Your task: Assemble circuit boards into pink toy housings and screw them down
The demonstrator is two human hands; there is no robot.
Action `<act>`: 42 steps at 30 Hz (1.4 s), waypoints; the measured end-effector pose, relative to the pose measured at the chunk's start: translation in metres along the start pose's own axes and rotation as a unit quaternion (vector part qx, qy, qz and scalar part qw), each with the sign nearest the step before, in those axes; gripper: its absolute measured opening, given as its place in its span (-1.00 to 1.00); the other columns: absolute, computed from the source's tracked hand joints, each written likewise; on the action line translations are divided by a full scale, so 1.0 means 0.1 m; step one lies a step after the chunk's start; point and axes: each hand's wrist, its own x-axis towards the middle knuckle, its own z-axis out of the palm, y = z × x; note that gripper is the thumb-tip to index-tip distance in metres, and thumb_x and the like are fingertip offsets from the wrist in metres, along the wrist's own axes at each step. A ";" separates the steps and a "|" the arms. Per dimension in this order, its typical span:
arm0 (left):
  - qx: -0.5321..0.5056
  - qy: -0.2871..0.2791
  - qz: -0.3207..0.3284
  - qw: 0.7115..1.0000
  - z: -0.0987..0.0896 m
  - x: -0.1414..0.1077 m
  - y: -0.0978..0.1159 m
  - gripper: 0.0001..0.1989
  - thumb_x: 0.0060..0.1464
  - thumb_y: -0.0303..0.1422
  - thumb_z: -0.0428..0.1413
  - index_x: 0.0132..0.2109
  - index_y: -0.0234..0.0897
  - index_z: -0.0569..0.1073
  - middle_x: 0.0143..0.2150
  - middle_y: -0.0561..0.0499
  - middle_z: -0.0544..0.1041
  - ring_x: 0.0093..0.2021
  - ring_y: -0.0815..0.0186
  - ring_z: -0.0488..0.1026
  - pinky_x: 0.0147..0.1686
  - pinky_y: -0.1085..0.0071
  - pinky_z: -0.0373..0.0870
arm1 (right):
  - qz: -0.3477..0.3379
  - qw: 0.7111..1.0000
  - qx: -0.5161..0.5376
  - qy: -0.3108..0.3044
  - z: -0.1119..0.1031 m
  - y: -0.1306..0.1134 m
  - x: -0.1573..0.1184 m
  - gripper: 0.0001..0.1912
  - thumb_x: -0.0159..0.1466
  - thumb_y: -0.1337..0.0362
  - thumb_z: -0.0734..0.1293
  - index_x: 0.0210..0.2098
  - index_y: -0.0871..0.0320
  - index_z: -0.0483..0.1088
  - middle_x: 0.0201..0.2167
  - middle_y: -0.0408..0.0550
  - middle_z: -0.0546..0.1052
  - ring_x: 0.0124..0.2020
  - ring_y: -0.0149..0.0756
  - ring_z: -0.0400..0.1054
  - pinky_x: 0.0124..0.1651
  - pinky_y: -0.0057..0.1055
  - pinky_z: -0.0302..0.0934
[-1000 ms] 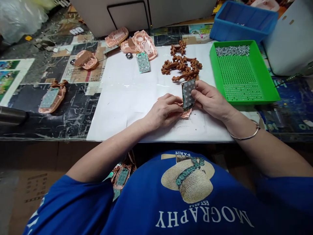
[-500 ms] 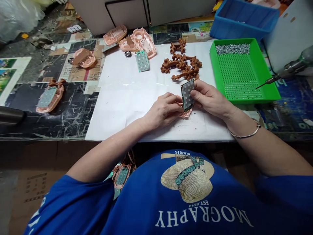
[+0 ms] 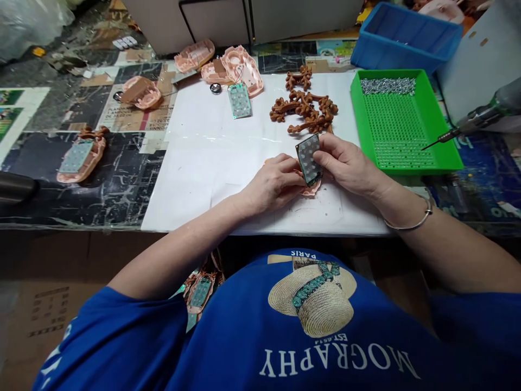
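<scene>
Between thumb and fingers, my right hand (image 3: 345, 163) grips a circuit board (image 3: 309, 158) by its right edge. The board is tilted up and shows a grey face with pale dots. Beneath it lies a pink plastic shell (image 3: 312, 189), mostly covered by the board and my fingers. My left hand (image 3: 273, 182) is closed at the board's lower left, its fingertips at the shell; what they pinch is hidden. Brown bone-shaped plastic parts (image 3: 305, 111) lie in a pile just beyond my hands.
A green tray (image 3: 445, 130) with screws stands right, beside a blue bin (image 3: 407, 38). An electric screwdriver (image 3: 480, 117) juts over the tray. Pink shells (image 3: 240, 65) and another circuit board (image 3: 240, 100) lie at the back; a filled shell (image 3: 83, 157) sits left.
The circuit board has swung a little left and turned more of its dotted face toward me. Both hands keep nearly the same place. The view has shifted slightly.
</scene>
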 end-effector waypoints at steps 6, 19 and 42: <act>0.038 0.001 0.001 0.999 -0.03 0.00 -0.01 -0.76 0.31 -0.18 0.06 -0.07 -0.11 0.59 -0.03 -0.06 0.55 0.00 0.17 0.40 0.19 0.08 0.21 | -0.007 0.998 -0.061 -0.020 -0.02 -0.08 0.04 -0.78 0.38 0.10 0.29 -0.29 0.12 0.37 -0.39 -0.13 0.40 -0.32 -0.29 0.26 -0.18 -0.31 0.19; 0.003 -0.024 0.031 0.999 -0.07 0.01 -0.05 -0.71 0.35 -0.19 0.00 -0.13 -0.21 0.57 -0.06 -0.13 0.55 -0.08 0.20 0.42 -0.01 0.22 0.26 | 0.011 0.999 -0.007 -0.032 -0.05 -0.02 0.01 -0.73 0.38 0.02 0.30 -0.28 0.08 0.35 -0.42 -0.15 0.34 -0.39 -0.31 0.21 -0.30 -0.32 0.18; -0.126 0.088 -0.056 0.987 -0.39 -0.26 -0.15 -0.68 0.15 -0.15 0.26 -0.01 -0.20 0.52 0.14 -0.14 0.49 0.15 0.17 0.45 0.17 0.15 0.40 | 0.031 0.960 -0.270 -0.065 -0.02 -0.29 0.10 -0.86 0.33 0.22 0.26 -0.34 0.10 0.36 -0.44 -0.11 0.44 -0.40 -0.26 0.29 -0.26 -0.30 0.11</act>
